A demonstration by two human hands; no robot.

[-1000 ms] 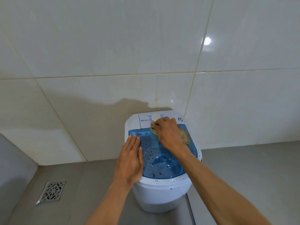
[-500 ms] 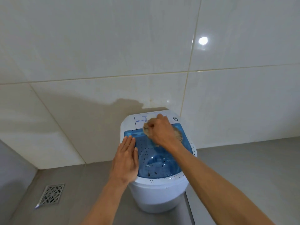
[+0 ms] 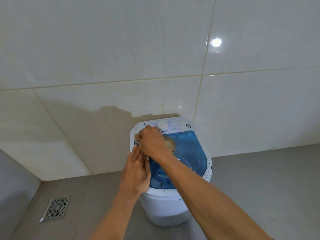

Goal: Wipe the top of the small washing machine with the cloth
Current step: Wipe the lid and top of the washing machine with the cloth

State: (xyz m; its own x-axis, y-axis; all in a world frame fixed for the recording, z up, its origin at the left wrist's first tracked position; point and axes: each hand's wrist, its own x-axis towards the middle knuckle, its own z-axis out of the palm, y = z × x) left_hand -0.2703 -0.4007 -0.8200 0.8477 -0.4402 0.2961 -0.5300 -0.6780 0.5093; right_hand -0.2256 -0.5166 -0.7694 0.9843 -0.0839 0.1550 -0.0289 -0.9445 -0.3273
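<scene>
A small white washing machine [image 3: 166,210] stands on the floor against the tiled wall. It has a see-through blue lid [image 3: 192,153] and a white dial [image 3: 162,125] on its back panel. My right hand [image 3: 152,142] grips a tan cloth [image 3: 170,144] and presses it on the back left of the top, just left of the dial. Most of the cloth is hidden under that hand. My left hand [image 3: 136,172] lies flat with straight fingers on the machine's left rim, close under my right hand.
White wall tiles [image 3: 121,49] rise right behind the machine. A metal floor drain [image 3: 56,209] sits in the grey floor at the lower left. Grey floor [image 3: 259,170] stretches out to the right of the machine.
My right hand has slid the cloth leftward along the back of the top, uncovering the dial. My left hand has stayed on the left rim.
</scene>
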